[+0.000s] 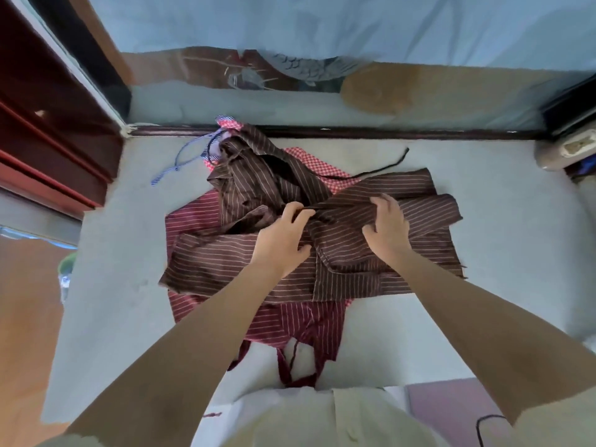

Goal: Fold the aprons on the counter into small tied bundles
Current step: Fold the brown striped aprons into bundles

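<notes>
Apron, brown-pinstriped, bunches between left hand, right hand.

Hands: two, left hand and right hand.
Brown striped apron: one certain; the crumpled brown heap behind may be a second, cannot tell.
Maroon striped apron: one.
Red checked apron: one.
Blue-and-white striped cord: one tangle, strands not countable.
Black strap: one.
</notes>
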A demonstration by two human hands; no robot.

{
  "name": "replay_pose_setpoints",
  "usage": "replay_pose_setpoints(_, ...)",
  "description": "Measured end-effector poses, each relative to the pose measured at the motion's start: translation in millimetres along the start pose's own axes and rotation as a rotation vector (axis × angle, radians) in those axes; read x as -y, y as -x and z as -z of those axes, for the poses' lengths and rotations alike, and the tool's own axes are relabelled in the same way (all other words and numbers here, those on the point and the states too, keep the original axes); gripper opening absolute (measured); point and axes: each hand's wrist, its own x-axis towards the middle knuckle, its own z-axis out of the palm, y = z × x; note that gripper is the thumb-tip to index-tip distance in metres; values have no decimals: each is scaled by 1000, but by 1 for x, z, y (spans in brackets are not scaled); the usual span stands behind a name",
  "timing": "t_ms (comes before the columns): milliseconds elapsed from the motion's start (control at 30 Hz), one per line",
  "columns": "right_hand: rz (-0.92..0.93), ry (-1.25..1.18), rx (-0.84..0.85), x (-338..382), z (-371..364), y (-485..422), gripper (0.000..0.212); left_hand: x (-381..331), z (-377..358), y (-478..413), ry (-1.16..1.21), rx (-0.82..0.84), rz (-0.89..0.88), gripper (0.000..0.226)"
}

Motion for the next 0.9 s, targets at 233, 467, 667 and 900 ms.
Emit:
replay_pose_setpoints(233,-195,59,622,-89,-23,32,84,-3,-19,-2,-31,156,190,57)
replay_pose_setpoints(467,53,393,408,-112,-7,38,43,-31,-21,0,-12,19,218,48)
replay_pose_setpoints(667,64,483,476,-150,23,27,28,-63,-25,-11,-299,-24,206,33)
replay_pose_setpoints(900,286,58,157,-113,50,-29,22,-65,-26,-28,-27,118,201,25)
